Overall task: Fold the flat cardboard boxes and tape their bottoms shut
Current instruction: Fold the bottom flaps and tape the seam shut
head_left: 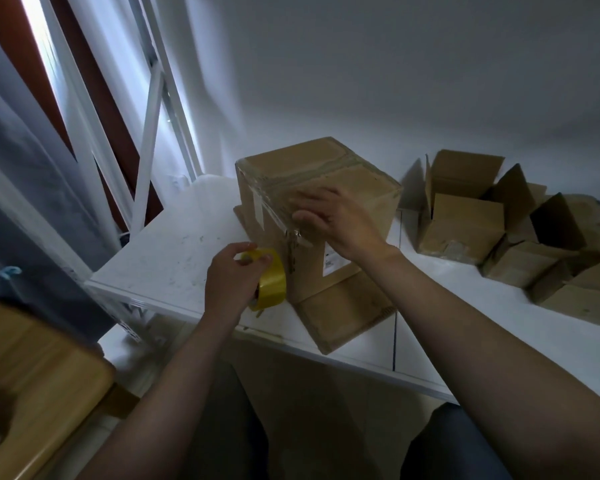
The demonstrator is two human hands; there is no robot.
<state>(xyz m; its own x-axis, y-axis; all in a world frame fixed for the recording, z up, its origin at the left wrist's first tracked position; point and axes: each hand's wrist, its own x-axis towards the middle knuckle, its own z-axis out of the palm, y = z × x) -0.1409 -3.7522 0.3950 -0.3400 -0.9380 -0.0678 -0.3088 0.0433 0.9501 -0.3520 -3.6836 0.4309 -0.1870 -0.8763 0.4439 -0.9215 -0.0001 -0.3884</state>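
Taping the seam: the strip should be drawn taut and pressed flat over the edge. The right hand [329, 220], fingers straight, presses clear tape onto the upturned brown cardboard box [319, 216] on the white table [174, 251]; the left hand [231, 278] grips the yellow tape roll [272, 280] just beside the box's near corner.

view: head-worn, single | faces: forward and down | range: apparently close above table [174, 244]

Yellow tape roll [270, 277] beside brown cardboard box [317, 216]
White label [332, 259] on the box; white table [174, 251]; grey curtain [18, 161].
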